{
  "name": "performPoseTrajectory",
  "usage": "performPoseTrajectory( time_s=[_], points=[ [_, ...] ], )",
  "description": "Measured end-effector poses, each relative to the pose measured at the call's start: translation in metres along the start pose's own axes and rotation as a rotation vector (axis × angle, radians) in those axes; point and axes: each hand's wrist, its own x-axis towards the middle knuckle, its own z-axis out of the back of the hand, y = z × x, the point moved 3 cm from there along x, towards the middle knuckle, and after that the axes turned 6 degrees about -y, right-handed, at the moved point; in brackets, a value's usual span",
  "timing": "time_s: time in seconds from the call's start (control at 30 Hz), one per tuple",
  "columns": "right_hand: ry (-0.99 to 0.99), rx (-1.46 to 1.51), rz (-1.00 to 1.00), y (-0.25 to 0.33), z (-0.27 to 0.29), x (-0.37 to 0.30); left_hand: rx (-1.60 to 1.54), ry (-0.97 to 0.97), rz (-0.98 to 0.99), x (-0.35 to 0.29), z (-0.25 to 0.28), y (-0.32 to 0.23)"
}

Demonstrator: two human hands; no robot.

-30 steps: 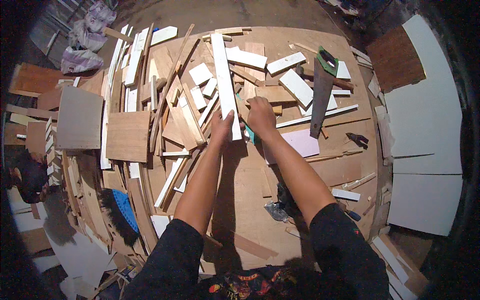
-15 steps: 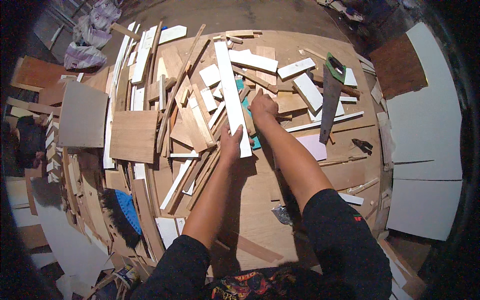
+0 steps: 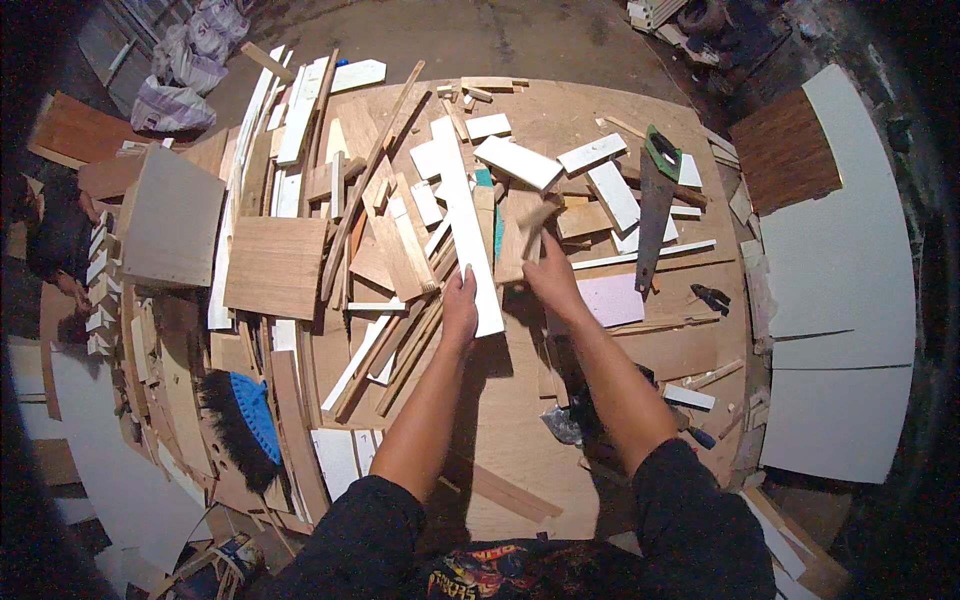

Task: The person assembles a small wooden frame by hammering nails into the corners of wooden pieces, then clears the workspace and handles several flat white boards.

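My left hand is closed round the near end of a long white board, which slants away over the pile. To its right, my right hand grips a short wooden strip, blurred by motion. Just left of that hand is a bare wooden board. Beyond both hands lie white blocks, among them a thick white one. A strip of teal material shows between the pieces. Many wooden battens lie to the left of the white board.
On the right rest a green-handled handsaw, a pink panel and pliers. A blue brush lies at the left. Another person's hand shows at the far left. Large white panels stand right of the table.
My right hand has come nearer and now grips a wooden strip. The white board in my left hand has shifted slightly toward me.
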Motion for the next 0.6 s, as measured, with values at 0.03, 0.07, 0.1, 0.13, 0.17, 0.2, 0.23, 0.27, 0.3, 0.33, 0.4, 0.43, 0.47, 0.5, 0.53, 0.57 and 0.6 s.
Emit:
performPoseTrajectory(
  time_s=[0.03, 0.07, 0.1, 0.13, 0.17, 0.2, 0.23, 0.27, 0.3, 0.33, 0.4, 0.43, 0.47, 0.5, 0.53, 0.57, 0.6],
  points=[
    [-0.048, 0.104, 0.046, -0.009, 0.000, -0.016, 0.064, -0.023, -0.034, -0.007, 0.000, -0.001],
    [-0.042, 0.110, 0.043, -0.005, 0.006, -0.035, 0.130, -0.051, -0.068, -0.016, 0.004, -0.002],
    [0.068, 0.276, -0.090, 0.008, 0.016, -0.054, 0.187, -0.025, -0.044, -0.024, 0.006, -0.003],
    [0.174, 0.437, -0.229, 0.012, 0.022, -0.075, 0.181, -0.015, -0.075, -0.032, 0.004, 0.001],
    [0.189, 0.593, -0.322, 0.006, 0.018, -0.094, 0.176, -0.002, -0.110, -0.038, 0.003, 0.006],
    [0.193, 0.599, -0.378, 0.001, 0.014, -0.108, 0.225, 0.014, -0.064, -0.039, 0.007, 0.019],
    [0.195, 0.604, -0.436, -0.006, 0.011, -0.119, 0.228, 0.017, -0.065, -0.046, 0.009, 0.028],
    [0.191, 0.606, -0.437, -0.008, 0.007, -0.128, 0.150, 0.048, -0.035, -0.054, 0.010, 0.036],
    [0.145, 0.710, -0.506, -0.010, 0.001, -0.136, 0.072, 0.078, -0.006, -0.061, 0.012, 0.043],
    [0.094, 0.813, -0.581, -0.015, -0.005, -0.147, 0.159, 0.113, 0.027, -0.078, 0.009, 0.032],
    [0.108, 0.347, -0.337, 0.003, -0.012, -0.169, 0.435, -0.030, -0.203, -0.081, 0.027, 0.060],
    [0.082, 0.154, -0.274, 0.017, -0.005, -0.176, 0.441, -0.127, -0.209, -0.090, 0.025, 0.061],
    [0.117, 0.378, -0.261, 0.009, -0.009, -0.182, 0.440, -0.126, -0.213, -0.095, 0.024, 0.061],
    [0.115, 0.379, -0.257, 0.010, -0.005, -0.188, 0.188, -0.167, -0.133, -0.098, 0.026, 0.062],
    [0.151, 0.482, -0.328, 0.015, 0.000, -0.194, 0.062, -0.186, -0.092, -0.100, 0.029, 0.056],
    [0.189, 0.584, -0.403, 0.024, 0.007, -0.201, -0.065, -0.209, -0.052, -0.103, 0.031, 0.048],
    [0.194, 0.535, -0.419, 0.035, 0.017, -0.208, -0.183, -0.037, 0.213, -0.101, 0.034, 0.041]
  ],
)
